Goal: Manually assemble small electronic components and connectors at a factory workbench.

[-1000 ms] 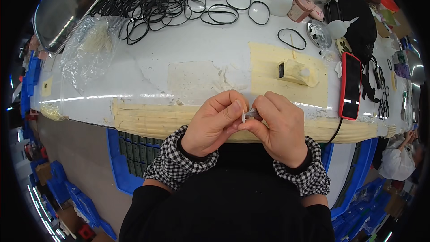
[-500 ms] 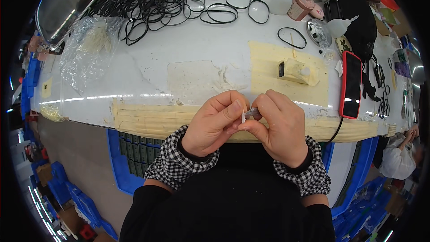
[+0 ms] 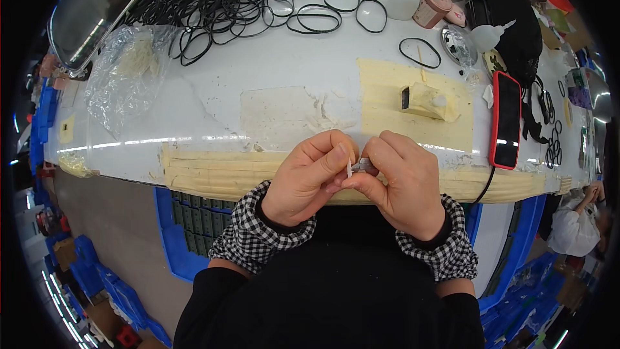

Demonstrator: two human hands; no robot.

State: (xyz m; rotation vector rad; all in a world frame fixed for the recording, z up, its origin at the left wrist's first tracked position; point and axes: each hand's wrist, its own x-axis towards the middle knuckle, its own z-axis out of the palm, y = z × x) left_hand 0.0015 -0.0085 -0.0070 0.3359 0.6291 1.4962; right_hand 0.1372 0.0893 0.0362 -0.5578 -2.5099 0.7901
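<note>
Both hands meet over the table's near edge. My left hand [image 3: 309, 178] is closed, thumb against fingers, on a thin white strip [image 3: 349, 167] whose end shows at the fingertips. My right hand [image 3: 407, 187] pinches a small grey piece [image 3: 367, 165] between thumb and bent forefinger. The strip and the grey piece are side by side; whether they are joined I cannot tell, as fingers cover most of both. Yellowish tape [image 3: 219, 167] covers the table edge beneath the hands.
Black rubber loops [image 3: 213, 0] lie heaped at the far left, beside a clear plastic bag [image 3: 126, 71]. A tape-wrapped block [image 3: 429, 103] sits on a yellow patch [image 3: 381, 126]. Farther right is a red-cased phone [image 3: 506, 119] with a cable. Blue crates [image 3: 169, 239] stand below the table.
Both hands stay nearly in place. The grey piece shows slightly less between my right fingers, and the white strip has shifted a little.
</note>
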